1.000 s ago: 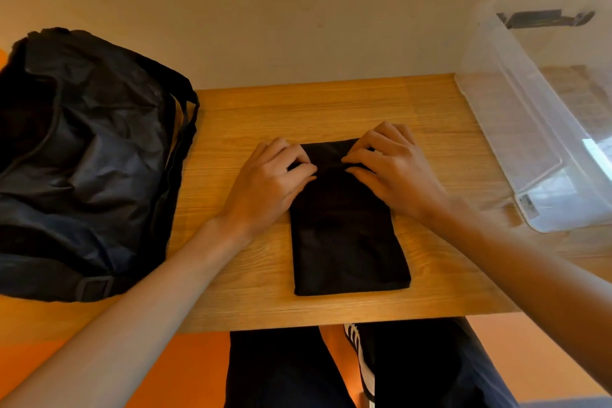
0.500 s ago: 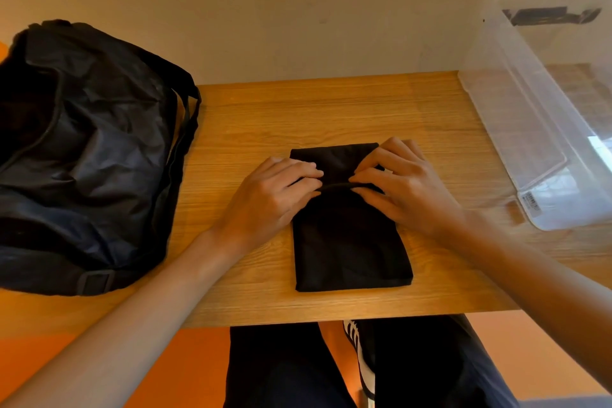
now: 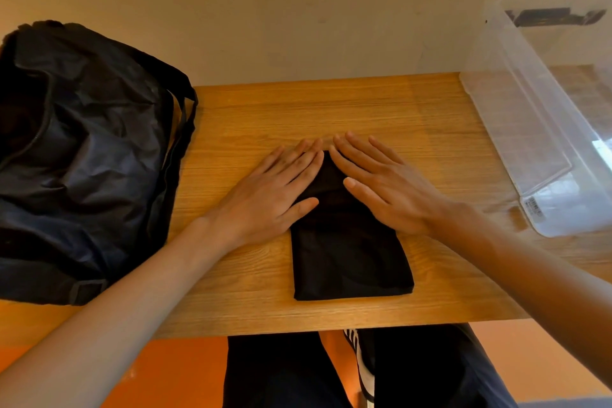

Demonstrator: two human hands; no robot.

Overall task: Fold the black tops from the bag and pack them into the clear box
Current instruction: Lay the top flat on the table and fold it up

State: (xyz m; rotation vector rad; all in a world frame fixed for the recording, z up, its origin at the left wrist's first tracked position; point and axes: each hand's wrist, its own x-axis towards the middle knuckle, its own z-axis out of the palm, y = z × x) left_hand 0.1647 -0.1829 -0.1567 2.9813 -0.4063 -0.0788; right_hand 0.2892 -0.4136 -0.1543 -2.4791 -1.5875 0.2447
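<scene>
A black top, folded into a narrow rectangle, lies in the middle of the wooden table. My left hand lies flat with straight fingers on its far left part. My right hand lies flat on its far right part, fingertips almost meeting those of the left. The far end of the top is hidden under both hands. A black bag sits crumpled at the table's left end. The clear box stands at the right end, and I see nothing inside it.
A plain wall runs right behind the table's far edge. Below the near edge are my dark trousers and a shoe with white stripes over an orange floor. A label sticks to the box's near corner.
Both hands had curled fingers pinching a fold near the top's far end. Now the fingers are straightened and both palms lie flat on the cloth.
</scene>
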